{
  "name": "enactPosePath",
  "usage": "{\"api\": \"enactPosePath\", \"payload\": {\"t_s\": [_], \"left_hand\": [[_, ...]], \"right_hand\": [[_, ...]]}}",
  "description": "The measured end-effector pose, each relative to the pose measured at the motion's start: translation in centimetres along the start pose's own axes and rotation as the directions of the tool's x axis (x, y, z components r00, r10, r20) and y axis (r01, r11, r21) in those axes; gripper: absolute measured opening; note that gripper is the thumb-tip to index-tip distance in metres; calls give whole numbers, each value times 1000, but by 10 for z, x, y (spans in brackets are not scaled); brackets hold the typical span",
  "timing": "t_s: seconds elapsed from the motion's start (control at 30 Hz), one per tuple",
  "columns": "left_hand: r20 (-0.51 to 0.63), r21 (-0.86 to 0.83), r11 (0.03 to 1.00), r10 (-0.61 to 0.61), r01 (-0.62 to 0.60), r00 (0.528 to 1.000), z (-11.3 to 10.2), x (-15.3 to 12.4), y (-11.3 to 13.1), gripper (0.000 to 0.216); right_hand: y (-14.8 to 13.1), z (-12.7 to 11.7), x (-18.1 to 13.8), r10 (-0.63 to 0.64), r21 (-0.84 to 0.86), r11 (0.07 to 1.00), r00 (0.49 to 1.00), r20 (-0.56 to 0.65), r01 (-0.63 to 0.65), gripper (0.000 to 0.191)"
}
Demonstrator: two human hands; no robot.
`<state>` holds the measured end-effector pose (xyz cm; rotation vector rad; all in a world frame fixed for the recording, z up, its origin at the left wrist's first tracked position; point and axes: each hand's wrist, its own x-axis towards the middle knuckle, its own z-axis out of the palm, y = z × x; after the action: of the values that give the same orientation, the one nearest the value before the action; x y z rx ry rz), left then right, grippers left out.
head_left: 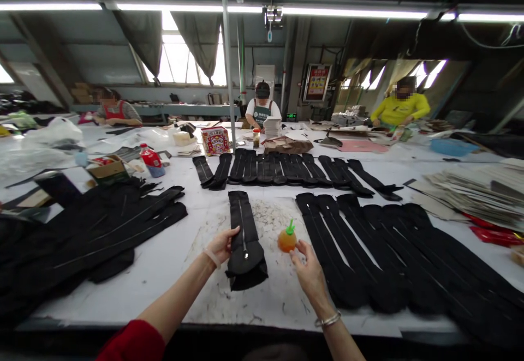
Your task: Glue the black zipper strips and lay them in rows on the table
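The left hand (223,245) pinches the left edge of a black cloth strip with a zipper (236,214) on the white desk (164,252). The right hand (305,265) is partly open, fingertips touching a round orange bottle (286,242) with a green tip. I can't tell if it grips. More black zipper strips (356,214) lie to the right.

Ceiling tubes (352,14) and windows (178,58) glare amid gloom.
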<state>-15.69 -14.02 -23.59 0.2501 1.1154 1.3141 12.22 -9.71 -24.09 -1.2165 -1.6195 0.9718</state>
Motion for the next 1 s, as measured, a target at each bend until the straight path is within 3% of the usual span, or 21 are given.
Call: {"api": "enactPosePath", "payload": {"t_s": [0.17, 0.33, 0.53, 0.73, 0.87, 1.0], "left_hand": [[-58, 117, 986, 130, -122, 990, -4, -16, 1, 34], [-35, 207, 959, 205, -194, 978, -17, -38, 5, 48], [-5, 275, 937, 226, -216, 974, -42, -57, 14, 54], [-49, 364, 903, 264, -229, 963, -71, -78, 27, 57], [-73, 501, 830, 321, -244, 944, -85, -86, 33, 63], [-125, 716, 676, 372, -175, 920, -103, -83, 38, 58]], "right_hand": [[2, -7, -9, 26, 27, 999, 1000, 17, -26, 51], [14, -9, -18, 57, 18, 998, 997, 48, -58, 51], [24, -9, -27, 71, 16, 997, 995, 63, -72, 50], [32, -13, -30, 112, -27, 994, 990, 83, -110, 54], [34, -13, -33, 139, -41, 990, 987, 81, -136, 55], [32, -13, -39, 129, -69, 990, 988, 84, -124, 55]]}}
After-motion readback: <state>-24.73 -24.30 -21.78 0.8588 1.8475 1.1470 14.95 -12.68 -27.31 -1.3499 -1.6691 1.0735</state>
